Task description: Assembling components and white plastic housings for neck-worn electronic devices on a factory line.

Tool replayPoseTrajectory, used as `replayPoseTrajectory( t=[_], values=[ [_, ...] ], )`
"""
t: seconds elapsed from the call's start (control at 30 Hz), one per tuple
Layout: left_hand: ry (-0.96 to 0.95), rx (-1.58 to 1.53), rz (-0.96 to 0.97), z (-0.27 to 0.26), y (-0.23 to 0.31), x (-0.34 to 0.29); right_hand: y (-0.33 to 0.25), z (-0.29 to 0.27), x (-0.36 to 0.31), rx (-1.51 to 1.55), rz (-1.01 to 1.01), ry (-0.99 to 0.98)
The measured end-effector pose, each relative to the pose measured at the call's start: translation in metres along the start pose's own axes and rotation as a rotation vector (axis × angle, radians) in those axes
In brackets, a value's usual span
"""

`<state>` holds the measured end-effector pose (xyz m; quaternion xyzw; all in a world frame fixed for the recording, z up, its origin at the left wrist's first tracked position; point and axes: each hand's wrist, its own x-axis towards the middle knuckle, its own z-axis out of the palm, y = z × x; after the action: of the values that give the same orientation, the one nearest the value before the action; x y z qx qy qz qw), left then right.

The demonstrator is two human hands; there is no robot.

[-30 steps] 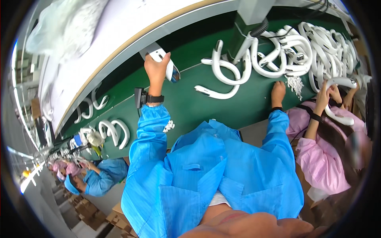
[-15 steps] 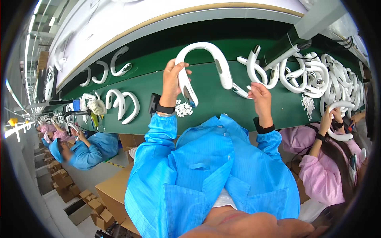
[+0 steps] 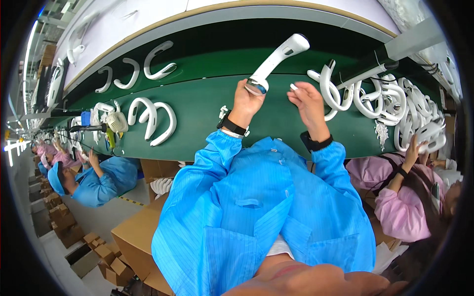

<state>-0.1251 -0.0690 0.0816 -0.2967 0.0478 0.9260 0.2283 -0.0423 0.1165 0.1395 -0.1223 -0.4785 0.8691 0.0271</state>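
Note:
My left hand (image 3: 247, 102) is closed round the lower end of a white U-shaped neck fan (image 3: 279, 56). The fan is turned edge-on and slants up to the right above the green bench. To its right, my right hand (image 3: 311, 104) pinches a small white plastic piece (image 3: 294, 87) between thumb and fingertips, apart from the fan. Small white pieces (image 3: 222, 111) lie on the bench, mostly hidden behind my left wrist. Nearest my right hand on the bench, another neck fan (image 3: 330, 88) leans among others.
Neck fans (image 3: 414, 106) are heaped at the right, beside small white pieces (image 3: 381, 134) and a metal post (image 3: 363, 74). More fans (image 3: 153, 118) lie at the left. A co-worker in pink (image 3: 402, 212) sits right; another in blue (image 3: 101, 182) sits left.
My left hand has moved right and turned the neck fan from face-on to edge-on. My right hand has risen and shifted left toward the fan, with the small white piece still pinched.

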Motion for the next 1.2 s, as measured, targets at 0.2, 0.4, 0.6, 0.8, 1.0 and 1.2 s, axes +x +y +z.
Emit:
replayPoseTrajectory(
  t=[0.2,0.4,0.6,0.8,1.0,1.2],
  values=[
    [0.066,0.037,-0.119,0.008,-0.036,-0.015,0.053,-0.021,0.030,0.345,0.187,0.135],
    [-0.296,0.288,-0.492,-0.011,-0.043,-0.013,0.048,-0.034,0.014,0.249,0.087,0.175],
    [-0.216,0.516,-0.424,-0.023,-0.049,-0.016,0.020,-0.026,-0.011,0.083,0.067,0.108],
    [-0.354,0.836,-0.280,-0.010,-0.065,-0.036,0.009,-0.023,-0.023,-0.056,0.112,0.112],
    [-0.426,0.831,-0.279,0.000,-0.066,-0.047,-0.001,-0.023,-0.028,-0.167,0.100,0.092],
    [-0.422,0.831,-0.283,-0.002,-0.067,-0.052,-0.027,-0.017,-0.028,-0.366,0.085,0.006]
  ],
)
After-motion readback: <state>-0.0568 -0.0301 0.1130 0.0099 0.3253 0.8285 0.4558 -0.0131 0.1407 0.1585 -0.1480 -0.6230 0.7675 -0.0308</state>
